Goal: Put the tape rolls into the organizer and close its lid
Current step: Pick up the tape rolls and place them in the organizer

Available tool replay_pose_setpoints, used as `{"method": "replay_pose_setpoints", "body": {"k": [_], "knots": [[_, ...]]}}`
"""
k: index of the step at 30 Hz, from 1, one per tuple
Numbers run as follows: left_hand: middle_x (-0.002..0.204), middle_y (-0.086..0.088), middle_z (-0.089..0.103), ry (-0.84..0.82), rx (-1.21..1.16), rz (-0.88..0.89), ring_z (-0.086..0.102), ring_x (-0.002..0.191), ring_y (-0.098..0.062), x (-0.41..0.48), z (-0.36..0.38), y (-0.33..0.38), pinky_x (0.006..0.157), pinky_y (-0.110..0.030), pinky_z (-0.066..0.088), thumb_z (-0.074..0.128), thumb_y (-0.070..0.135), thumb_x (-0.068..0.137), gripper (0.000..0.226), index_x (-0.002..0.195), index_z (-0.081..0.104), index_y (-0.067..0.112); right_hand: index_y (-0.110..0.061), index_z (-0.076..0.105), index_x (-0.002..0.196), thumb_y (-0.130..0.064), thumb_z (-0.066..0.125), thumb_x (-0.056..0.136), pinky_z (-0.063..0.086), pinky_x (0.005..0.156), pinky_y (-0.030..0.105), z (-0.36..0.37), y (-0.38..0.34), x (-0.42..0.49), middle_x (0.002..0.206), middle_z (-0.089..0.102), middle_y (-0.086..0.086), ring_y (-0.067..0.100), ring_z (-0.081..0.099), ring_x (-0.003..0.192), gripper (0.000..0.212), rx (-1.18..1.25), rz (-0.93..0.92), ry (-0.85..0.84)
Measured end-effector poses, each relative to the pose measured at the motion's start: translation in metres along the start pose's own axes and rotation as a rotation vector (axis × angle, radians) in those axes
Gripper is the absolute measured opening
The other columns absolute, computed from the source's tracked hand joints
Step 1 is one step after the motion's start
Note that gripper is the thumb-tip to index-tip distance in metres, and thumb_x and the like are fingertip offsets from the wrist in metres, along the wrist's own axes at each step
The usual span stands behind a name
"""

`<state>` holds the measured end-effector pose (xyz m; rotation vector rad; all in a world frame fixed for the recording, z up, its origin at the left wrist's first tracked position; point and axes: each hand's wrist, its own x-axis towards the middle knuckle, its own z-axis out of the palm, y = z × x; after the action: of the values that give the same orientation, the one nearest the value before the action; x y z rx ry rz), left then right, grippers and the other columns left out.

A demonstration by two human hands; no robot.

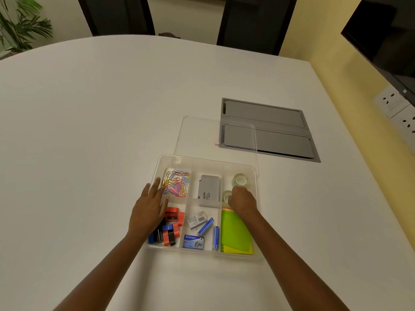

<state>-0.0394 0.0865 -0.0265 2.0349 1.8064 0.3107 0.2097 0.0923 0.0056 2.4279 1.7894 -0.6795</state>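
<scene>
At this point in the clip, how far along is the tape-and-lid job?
Mostly done, lid pending. One clear tape roll already sits in the organizer's far right compartment. The right hand is over a second tape roll in the same compartment, apparently placing it; whether it still grips is unclear. The left hand rests flat on the organizer's left side. The clear lid lies on the table behind it, still to be closed.

Nearer tape roll [226,195] in the organizer's [256,176] far-right compartment half covered by the right hand [242,202], so grip on it impossible to judge. Left rim and part of the red and blue sharpeners [167,230] hidden under the left hand [147,212]. Print on the small staple boxes [193,241] mostly too small to read; plant [20,25], dark chairs [256,21] and wall screen [386,34] cut off by the edges, wall sockets [397,113] blurred.
</scene>
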Motion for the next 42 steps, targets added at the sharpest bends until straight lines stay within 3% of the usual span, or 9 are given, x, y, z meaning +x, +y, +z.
{"method": "replay_pose_setpoints", "body": {"k": [3, 5, 9, 13, 15, 27, 31, 36, 42], "knots": [[0.154, -0.004, 0.022, -0.002, 0.004, -0.005, 0.021, 0.142, -0.028, 0.000, 0.000, 0.000, 0.106, -0.046, 0.038, 0.036, 0.034, 0.094, 0.046, 0.138, 0.033, 0.018, 0.005, 0.059, 0.109, -0.012, 0.044, 0.093, 0.050, 0.086, 0.035, -0.006, 0.004, 0.003, 0.117, 0.063, 0.023, 0.034, 0.061, 0.107, 0.027, 0.065, 0.023, 0.004], [0.154, -0.004, 0.023, 0.004, 0.004, 0.000, 0.022, 0.142, -0.028, 0.000, -0.001, 0.000, 0.105, -0.046, 0.039, 0.037, 0.033, 0.095, 0.046, 0.138, 0.033, 0.018, 0.003, 0.060, 0.108, -0.012, 0.044, 0.093, 0.050, 0.085, 0.036, -0.011, 0.007, 0.007, 0.116, 0.063, 0.023, 0.035, 0.060, 0.106, 0.027, 0.071, 0.009, 0.117], [0.154, -0.004, 0.022, 0.003, 0.006, 0.000, 0.022, 0.142, -0.028, 0.000, 0.000, 0.000, 0.107, -0.046, 0.038, 0.036, 0.034, 0.095, 0.047, 0.138, 0.032, 0.018, -0.012, 0.042, 0.132, -0.026, 0.056, 0.089, 0.044, 0.092, 0.038, -0.016, 0.011, 0.021, 0.133, 0.047, 0.014, 0.029, 0.045, 0.118, 0.047, -0.126, -0.055, 0.380], [0.155, -0.004, 0.021, -0.003, 0.006, -0.007, 0.021, 0.142, -0.028, 0.000, -0.001, 0.001, 0.108, -0.046, 0.035, 0.036, 0.034, 0.095, 0.047, 0.138, 0.032, 0.018, -0.018, 0.017, 0.145, -0.039, 0.062, 0.084, 0.040, 0.102, 0.045, -0.009, 0.017, 0.036, 0.151, 0.023, 0.013, 0.031, 0.030, 0.133, 0.079, -0.116, 0.025, 0.270], [0.155, -0.004, 0.021, -0.003, 0.014, -0.005, 0.021, 0.142, -0.028, 0.000, 0.000, 0.000, 0.108, -0.046, 0.036, 0.035, 0.034, 0.095, 0.047, 0.139, 0.031, 0.018, -0.018, 0.012, 0.147, -0.040, 0.064, 0.083, 0.041, 0.102, 0.044, -0.006, 0.018, 0.041, 0.152, 0.020, 0.014, 0.032, 0.033, 0.132, 0.085, -0.100, 0.029, 0.246], [0.156, -0.003, 0.018, 0.000, -0.006, -0.009, 0.019, 0.143, -0.026, -0.001, -0.001, 0.002, 0.109, -0.044, 0.034, 0.035, 0.034, 0.095, 0.048, 0.140, 0.028, 0.019, -0.012, 0.010, 0.147, -0.036, 0.062, 0.085, 0.046, 0.101, 0.039, -0.009, 0.021, 0.042, 0.151, 0.020, 0.019, 0.034, 0.037, 0.128, 0.084, -0.102, -0.041, 0.232], [0.156, -0.002, 0.017, 0.039, -0.178, -0.017, 0.027, 0.140, -0.024, -0.004, -0.005, 0.003, 0.105, -0.046, 0.040, 0.038, 0.030, 0.094, 0.048, 0.140, 0.028, 0.019, -0.011, 0.012, 0.148, -0.038, 0.063, 0.085, 0.039, 0.106, 0.044, -0.016, 0.022, 0.039, 0.153, 0.015, 0.018, 0.035, 0.027, 0.137, 0.085, 0.166, -0.044, 0.199], [0.157, -0.004, 0.011, 0.083, -0.394, -0.079, 0.019, 0.143, -0.020, 0.001, -0.005, -0.003, 0.112, -0.039, 0.028, 0.032, 0.024, 0.097, 0.053, 0.144, 0.009, 0.018, -0.007, 0.020, 0.146, -0.017, 0.049, 0.095, 0.039, 0.105, 0.043, -0.012, 0.027, 0.027, 0.151, 0.027, 0.019, 0.037, 0.038, 0.133, 0.059, 0.606, 0.093, 0.306], [0.148, -0.014, 0.035, 0.050, -0.538, -0.169, 0.044, 0.129, -0.032, 0.020, -0.005, -0.005, 0.104, -0.046, 0.040, 0.030, 0.009, 0.097, 0.049, 0.143, 0.016, 0.012, -0.006, 0.036, 0.140, 0.005, 0.035, 0.095, 0.040, 0.106, 0.043, -0.008, 0.035, 0.024, 0.139, 0.049, 0.022, 0.037, 0.047, 0.129, 0.047, 0.698, 0.121, 0.393]]}}
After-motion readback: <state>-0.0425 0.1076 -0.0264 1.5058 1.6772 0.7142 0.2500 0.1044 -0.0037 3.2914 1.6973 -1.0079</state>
